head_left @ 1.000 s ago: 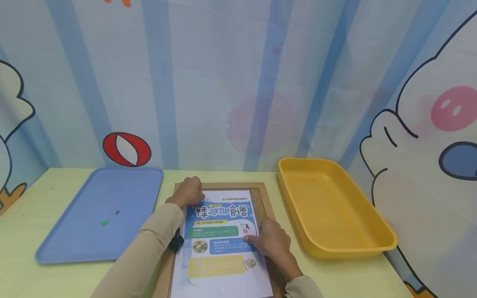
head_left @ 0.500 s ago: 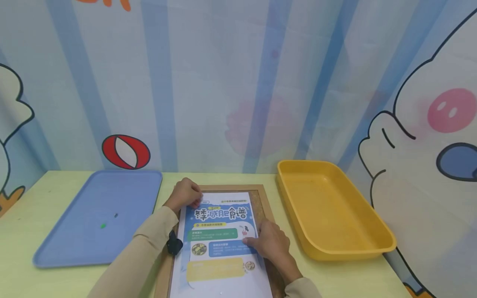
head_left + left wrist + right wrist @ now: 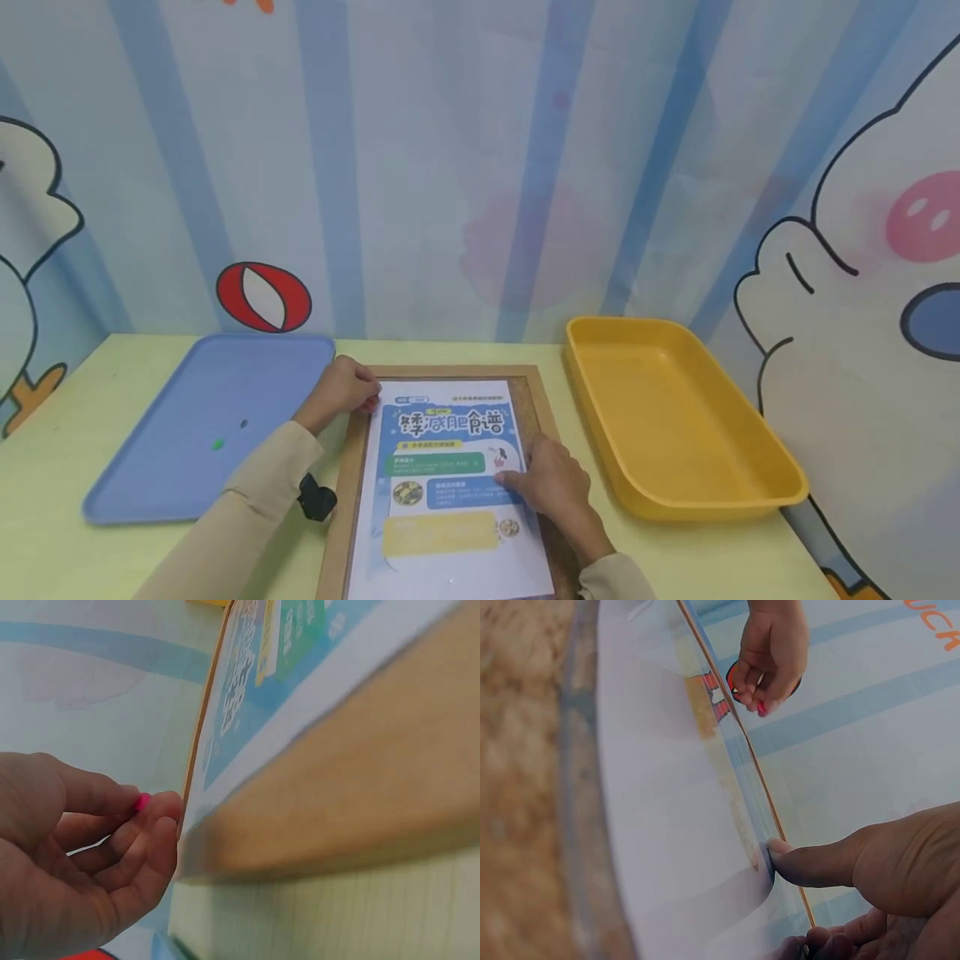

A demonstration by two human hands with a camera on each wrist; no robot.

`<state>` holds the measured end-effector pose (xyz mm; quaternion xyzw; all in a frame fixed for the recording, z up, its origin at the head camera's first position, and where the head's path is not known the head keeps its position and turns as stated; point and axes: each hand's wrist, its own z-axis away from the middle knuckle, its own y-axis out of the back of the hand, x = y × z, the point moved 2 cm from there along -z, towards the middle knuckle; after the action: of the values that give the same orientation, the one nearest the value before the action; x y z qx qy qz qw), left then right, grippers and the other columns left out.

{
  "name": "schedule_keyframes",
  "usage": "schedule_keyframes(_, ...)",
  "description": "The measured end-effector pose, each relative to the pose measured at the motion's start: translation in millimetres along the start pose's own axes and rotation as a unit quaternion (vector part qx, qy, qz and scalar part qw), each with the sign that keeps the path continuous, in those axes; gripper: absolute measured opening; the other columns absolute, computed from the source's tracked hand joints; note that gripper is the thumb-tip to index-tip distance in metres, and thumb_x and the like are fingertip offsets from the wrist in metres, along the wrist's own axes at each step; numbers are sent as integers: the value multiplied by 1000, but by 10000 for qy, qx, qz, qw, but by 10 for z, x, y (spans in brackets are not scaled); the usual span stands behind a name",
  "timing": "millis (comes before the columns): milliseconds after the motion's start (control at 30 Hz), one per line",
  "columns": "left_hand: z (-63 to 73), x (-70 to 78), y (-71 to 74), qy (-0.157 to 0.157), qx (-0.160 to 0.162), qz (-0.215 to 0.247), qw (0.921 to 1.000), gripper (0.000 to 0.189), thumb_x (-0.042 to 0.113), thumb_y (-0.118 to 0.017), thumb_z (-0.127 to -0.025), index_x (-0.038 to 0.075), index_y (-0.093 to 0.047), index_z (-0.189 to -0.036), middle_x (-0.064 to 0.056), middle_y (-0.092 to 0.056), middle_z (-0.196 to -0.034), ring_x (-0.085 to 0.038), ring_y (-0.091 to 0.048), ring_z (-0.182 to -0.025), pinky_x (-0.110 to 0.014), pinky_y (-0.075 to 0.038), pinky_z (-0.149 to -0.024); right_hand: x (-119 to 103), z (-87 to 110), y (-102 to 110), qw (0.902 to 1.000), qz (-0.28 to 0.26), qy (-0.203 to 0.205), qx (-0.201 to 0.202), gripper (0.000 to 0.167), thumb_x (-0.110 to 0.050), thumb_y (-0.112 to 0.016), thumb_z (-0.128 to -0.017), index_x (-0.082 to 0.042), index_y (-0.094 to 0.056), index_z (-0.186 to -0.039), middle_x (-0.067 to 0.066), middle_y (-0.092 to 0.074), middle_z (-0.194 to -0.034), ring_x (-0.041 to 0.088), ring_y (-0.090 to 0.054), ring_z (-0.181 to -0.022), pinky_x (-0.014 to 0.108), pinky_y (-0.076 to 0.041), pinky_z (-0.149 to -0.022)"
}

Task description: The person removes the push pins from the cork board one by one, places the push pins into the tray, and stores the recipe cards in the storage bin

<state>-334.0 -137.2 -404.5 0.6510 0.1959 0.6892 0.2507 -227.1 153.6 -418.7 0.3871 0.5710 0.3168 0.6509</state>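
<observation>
A softly creased, blue-striped cloth rises behind the wood-framed cork board, with a shallow blue tray to the board's left and a deeper, round-cornered yellow tub to its right. Only the wrist views reveal the small pink piece that the left hand pinches, just beside the board's far left corner. On the board lies a smooth printed sheet, where the right hand, unclenched, rests its straight thumb near the right edge.
</observation>
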Motion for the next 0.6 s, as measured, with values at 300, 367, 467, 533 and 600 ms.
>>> schedule_keyframes(300, 276, -206, 349, -90, -3, -564, 9984, 16, 2, -61, -91, -8, -74, -91, -10, -71, -76, -16, -63, -69, -29, -52, -63, -25, -15, -5, 10000, 31, 27, 70, 40, -32, -87, -74, -7, -61, -91, 3, -58, -71, 19, -54, -61, 32, -34, -57)
schedule_keyframes(367, 335, -264, 423, -153, -2, -686, 9975, 17, 3, -61, -91, -9, -73, -93, -11, -73, -79, -17, -65, -71, -31, -52, -64, -25, -12, -16, 10000, 38, 19, 37, 40, -33, -87, -74, -7, -61, -91, 3, -58, -71, 19, -54, -61, 32, -34, -57)
schedule_keyframes(467, 409, -344, 531, -128, 113, -786, 9968, 19, 6, -62, -92, -8, -73, -97, -12, -73, -81, -18, -65, -73, -32, -51, -65, -16, -3, -17, 10000, 57, 15, 40, 41, -33, -87, -74, -7, -60, -91, 4, -57, -71, 19, -53, -62, 32, -34, -57)
schedule_keyframes(533, 445, -402, 611, -93, 223, -866, 9959, 20, 8, -63, -93, -8, -72, -99, -13, -73, -83, -19, -65, -75, -32, -50, -64, -6, 2, -19, 10000, 63, 17, 49, 41, -33, -87, -74, -7, -60, -91, 4, -57, -71, 20, -53, -62, 32, -34, -57)
schedule_keyframes(600, 475, -465, 698, -64, 310, -976, 9947, 21, 10, -63, -93, -8, -72, -100, -15, -73, -85, -20, -65, -76, -33, -51, -65, 5, 7, -19, 10000, 70, 4, 49, 41, -33, -87, -75, -7, -60, -92, 4, -58, -72, 20, -53, -62, 32, -34, -57)
